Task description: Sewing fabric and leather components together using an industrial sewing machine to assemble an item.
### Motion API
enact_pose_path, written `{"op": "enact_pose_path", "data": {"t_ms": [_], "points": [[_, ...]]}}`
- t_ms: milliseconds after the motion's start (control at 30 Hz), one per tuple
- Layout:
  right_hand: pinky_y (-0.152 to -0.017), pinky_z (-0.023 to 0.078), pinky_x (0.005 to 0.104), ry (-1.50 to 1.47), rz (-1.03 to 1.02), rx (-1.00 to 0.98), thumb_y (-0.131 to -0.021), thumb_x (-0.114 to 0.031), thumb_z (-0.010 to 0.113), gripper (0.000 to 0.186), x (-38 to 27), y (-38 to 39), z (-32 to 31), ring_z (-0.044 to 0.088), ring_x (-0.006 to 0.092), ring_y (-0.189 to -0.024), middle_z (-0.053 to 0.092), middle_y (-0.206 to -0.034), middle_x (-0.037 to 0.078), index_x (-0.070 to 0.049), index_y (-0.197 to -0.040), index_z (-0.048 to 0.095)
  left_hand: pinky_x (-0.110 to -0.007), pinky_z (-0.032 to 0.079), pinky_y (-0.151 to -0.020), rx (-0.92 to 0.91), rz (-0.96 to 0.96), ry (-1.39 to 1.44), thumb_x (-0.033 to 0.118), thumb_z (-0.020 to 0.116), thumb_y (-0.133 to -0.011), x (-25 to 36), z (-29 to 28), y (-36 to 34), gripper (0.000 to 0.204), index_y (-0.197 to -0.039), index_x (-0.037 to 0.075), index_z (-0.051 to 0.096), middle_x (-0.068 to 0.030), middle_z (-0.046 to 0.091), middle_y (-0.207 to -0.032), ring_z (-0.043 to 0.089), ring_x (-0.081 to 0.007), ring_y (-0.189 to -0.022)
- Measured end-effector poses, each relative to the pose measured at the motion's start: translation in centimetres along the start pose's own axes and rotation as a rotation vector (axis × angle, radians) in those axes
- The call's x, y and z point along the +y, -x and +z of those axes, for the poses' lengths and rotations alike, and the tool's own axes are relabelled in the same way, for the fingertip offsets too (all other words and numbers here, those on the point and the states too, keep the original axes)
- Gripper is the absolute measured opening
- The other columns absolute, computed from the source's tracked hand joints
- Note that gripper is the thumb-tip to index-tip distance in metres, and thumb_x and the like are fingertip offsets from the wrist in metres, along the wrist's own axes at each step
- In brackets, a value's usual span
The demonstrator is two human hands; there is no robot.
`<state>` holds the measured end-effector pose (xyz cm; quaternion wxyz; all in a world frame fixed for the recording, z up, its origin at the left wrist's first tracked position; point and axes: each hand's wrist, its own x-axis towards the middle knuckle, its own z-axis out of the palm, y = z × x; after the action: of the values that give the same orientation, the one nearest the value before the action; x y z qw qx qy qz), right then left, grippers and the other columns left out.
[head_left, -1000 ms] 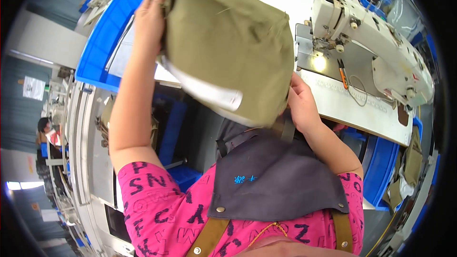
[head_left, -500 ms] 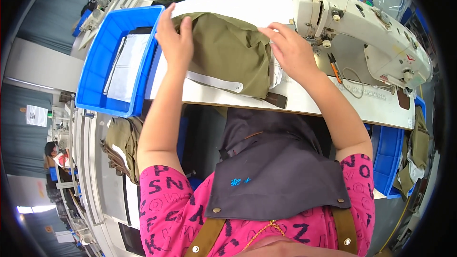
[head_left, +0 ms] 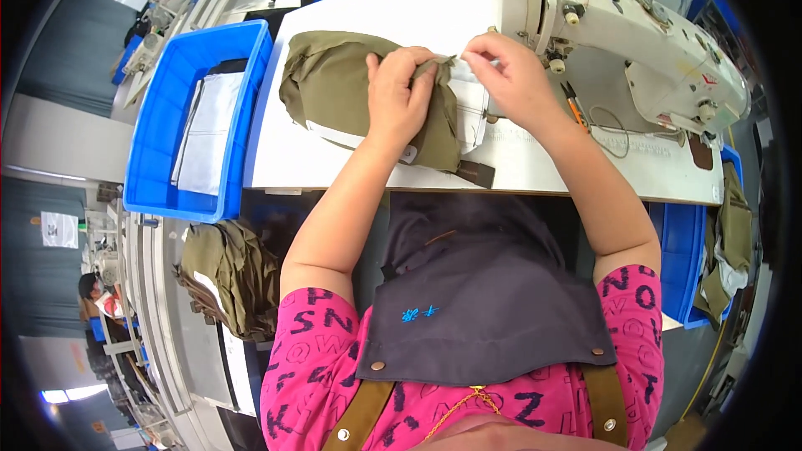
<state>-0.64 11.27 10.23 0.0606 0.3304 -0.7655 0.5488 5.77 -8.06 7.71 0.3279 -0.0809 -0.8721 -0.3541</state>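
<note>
An olive-green fabric piece [head_left: 330, 75] lies bunched on the white sewing table, with a white strip along its near edge and a dark tab [head_left: 476, 173] at its near right corner. My left hand [head_left: 399, 92] rests over its right part, fingers bent and gripping the cloth near the top edge. Just to the right, my right hand [head_left: 508, 77] has thumb and forefinger pinched together at the cloth's top right corner. White fabric [head_left: 469, 104] shows beneath that corner. What lies right between the pinched fingertips is small and partly hidden.
A white sewing machine [head_left: 618, 42] stands at the right, with orange-handled snips [head_left: 575, 106] by its base. At the table's left is a blue bin [head_left: 142, 146] holding white pieces [head_left: 209, 129]. More olive pieces [head_left: 234, 271] hang below it. Another blue bin [head_left: 681, 259] sits lower right.
My left hand has moved right, from the fabric's far left edge onto its right part. The fabric has shifted left and slightly nearer. My right hand's fingers have closed into a pinch.
</note>
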Motion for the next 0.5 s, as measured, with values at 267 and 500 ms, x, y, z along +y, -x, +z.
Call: {"op": "enact_pose_path", "data": {"t_ms": [267,500], "points": [[-0.047,0.043,0.0219,-0.793,0.882,0.055,-0.099,-0.03,0.071,0.036,2.7,8.4,2.6,0.059,0.0079,-0.066,0.06,-0.088,0.001,-0.002,-0.12,0.061,-0.043,0.038,-0.088,-0.034,0.126,-0.169,0.012,0.069,-0.093,0.2,-1.7,-0.6,0.007,-0.101,0.013,0.071,-0.0026,0.071,-0.096,0.065,-0.0241,-0.093],[-0.046,0.037,0.0227,-0.858,0.656,-0.133,-0.098,-0.011,0.064,0.042,3.9,5.4,3.2,0.05,0.0054,-0.055,0.059,-0.083,-0.002,-0.007,-0.139,0.055,-0.04,0.036,-0.091,-0.152,0.351,-0.306,0.012,0.071,-0.09,0.9,-0.7,-2.0,0.01,-0.099,0.016,0.072,0.0007,0.073,-0.096,0.065,-0.0208,-0.092]]}}
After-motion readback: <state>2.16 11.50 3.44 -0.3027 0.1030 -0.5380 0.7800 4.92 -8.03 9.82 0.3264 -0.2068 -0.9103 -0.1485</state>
